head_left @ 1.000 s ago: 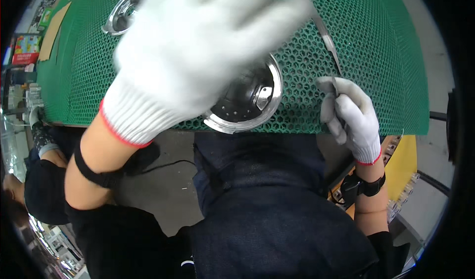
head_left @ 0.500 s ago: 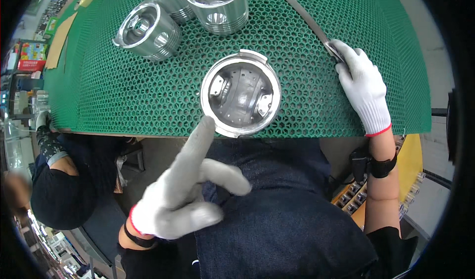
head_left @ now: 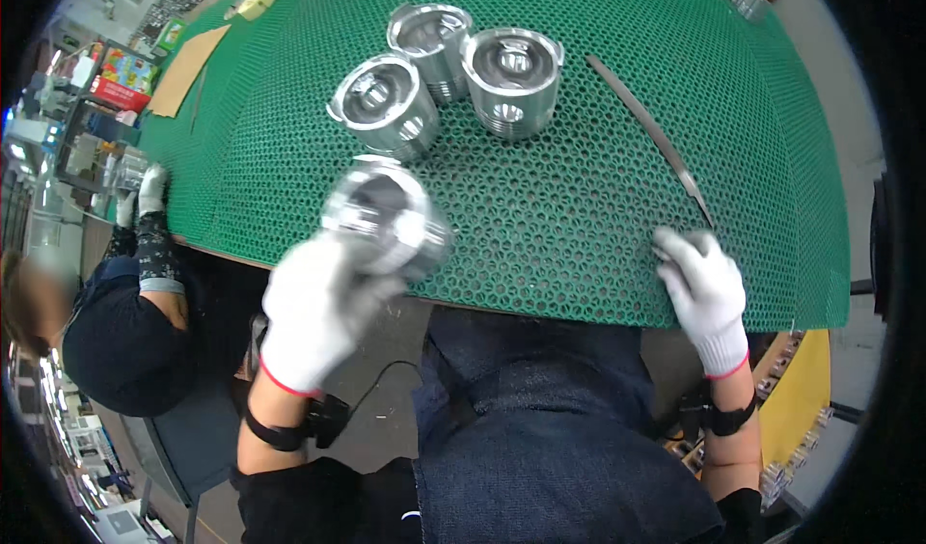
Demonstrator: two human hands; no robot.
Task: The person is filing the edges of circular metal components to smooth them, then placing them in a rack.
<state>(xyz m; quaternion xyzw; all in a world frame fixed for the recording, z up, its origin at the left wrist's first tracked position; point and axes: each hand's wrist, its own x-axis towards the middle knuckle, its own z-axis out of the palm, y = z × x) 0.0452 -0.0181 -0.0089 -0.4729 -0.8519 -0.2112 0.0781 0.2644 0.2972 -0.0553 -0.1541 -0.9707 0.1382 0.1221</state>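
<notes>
The left hand [head_left: 323,298] pinched a blurred silver piston [head_left: 391,214] above the near part of the green mat [head_left: 559,216].
From where I stood, its long axis slanted, hollow end facing up and leftward; three other pistons [head_left: 513,105] stood upright, and one thin metal strip [head_left: 651,137] pointed toward the right hand [head_left: 706,288], fingers curled, its grip unclear.

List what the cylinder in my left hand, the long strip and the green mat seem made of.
Cylinder: apparently metal, silvery and reflective, probably polished; motion blur hides finer finish.
Long strip: likely metal, perhaps steel, dull grey, brighter toward its nearer end.
Green mat: matte rubber or plastic, judging by honeycomb openings; which stays open.
</notes>
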